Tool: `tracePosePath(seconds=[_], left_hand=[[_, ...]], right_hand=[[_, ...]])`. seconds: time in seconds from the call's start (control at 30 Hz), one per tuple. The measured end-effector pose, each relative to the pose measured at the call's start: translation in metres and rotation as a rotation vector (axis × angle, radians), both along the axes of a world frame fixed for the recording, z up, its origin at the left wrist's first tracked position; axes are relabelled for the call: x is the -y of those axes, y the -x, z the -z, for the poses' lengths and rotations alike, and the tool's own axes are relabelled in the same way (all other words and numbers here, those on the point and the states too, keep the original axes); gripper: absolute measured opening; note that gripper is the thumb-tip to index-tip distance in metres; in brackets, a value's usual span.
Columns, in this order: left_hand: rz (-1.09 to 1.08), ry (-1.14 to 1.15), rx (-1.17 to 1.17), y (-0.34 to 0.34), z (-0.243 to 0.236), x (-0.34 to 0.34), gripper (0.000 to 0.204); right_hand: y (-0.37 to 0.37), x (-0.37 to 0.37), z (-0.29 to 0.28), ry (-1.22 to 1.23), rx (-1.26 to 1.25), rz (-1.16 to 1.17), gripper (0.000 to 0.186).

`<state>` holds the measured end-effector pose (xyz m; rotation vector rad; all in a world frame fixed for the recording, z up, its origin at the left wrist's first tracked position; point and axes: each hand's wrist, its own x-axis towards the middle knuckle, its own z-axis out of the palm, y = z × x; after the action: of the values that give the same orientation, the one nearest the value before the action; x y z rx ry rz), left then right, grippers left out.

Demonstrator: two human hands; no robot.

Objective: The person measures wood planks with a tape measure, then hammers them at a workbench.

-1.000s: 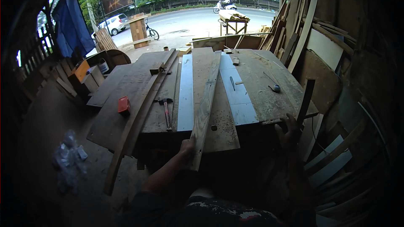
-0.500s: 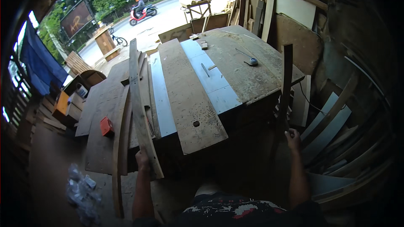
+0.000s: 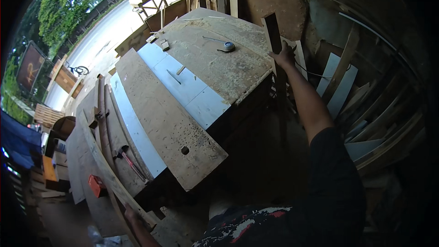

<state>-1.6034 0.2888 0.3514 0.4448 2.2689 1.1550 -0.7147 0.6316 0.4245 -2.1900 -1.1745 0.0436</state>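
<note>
My left hand point(image 3: 132, 216), low at the left, is closed on the near end of a long wooden plank point(image 3: 107, 171). The plank lies slanted over the left side of the workbench. My right hand point(image 3: 284, 56) is wrapped round the upper part of a dark upright wooden board point(image 3: 272, 28) at the bench's right corner; the board's lower end fades into shadow. Beside the left plank are a hammer point(image 3: 132, 164) with a red handle and a red plastic box point(image 3: 97, 186).
A wide board with a hole point(image 3: 164, 119) lies across the bench between pale blue strips point(image 3: 190, 89). A tape measure point(image 3: 228, 46), small wood blocks point(image 3: 164, 45) and a thin pointed tool point(image 3: 173, 77) rest on top. Scrap boards point(image 3: 340, 73) lean at the right; a road runs beyond.
My right hand has risen and now grips the dark board higher up. The left plank has moved left and down with my left hand, uncovering the hammer. The view has turned right.
</note>
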Motion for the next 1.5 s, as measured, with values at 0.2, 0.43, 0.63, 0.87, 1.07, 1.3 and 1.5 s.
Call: tracePosePath(seconds=[0.2, 0.43, 0.63, 0.87, 1.07, 1.3, 1.5], left_hand=[[0.131, -0.028, 0.096, -0.017, -0.032, 0.007, 0.070], [0.124, 0.087, 0.009, 0.005, -0.025, 0.020, 0.069], [0.067, -0.078, -0.284, 0.022, -0.027, 0.028, 0.059], [0.148, -0.546, -0.746, -0.062, -0.081, -0.027, 0.038], [0.690, -0.793, -0.226, -0.338, -0.129, -0.068, 0.025], [1.575, -0.627, 0.178, -0.591, -0.115, 0.004, 0.032], [1.720, -0.565, 0.552, -0.680, -0.040, 0.068, 0.054]], right_hand=[[-0.006, -0.071, -0.017, 0.090, -0.141, 0.278, 0.129], [-0.034, -0.045, -0.003, 0.011, -0.024, 0.097, 0.050], [-0.080, 0.095, 0.001, -0.300, -0.204, -0.158, 0.046], [-0.130, 0.264, -0.012, -0.458, -0.247, -0.134, 0.045], [-0.114, 0.350, -0.115, -0.565, -0.299, -0.434, 0.041], [-0.039, 0.378, -0.270, -0.740, -0.029, -0.606, 0.047], [0.044, 0.360, -0.358, -0.920, 0.033, -0.694, 0.047]])
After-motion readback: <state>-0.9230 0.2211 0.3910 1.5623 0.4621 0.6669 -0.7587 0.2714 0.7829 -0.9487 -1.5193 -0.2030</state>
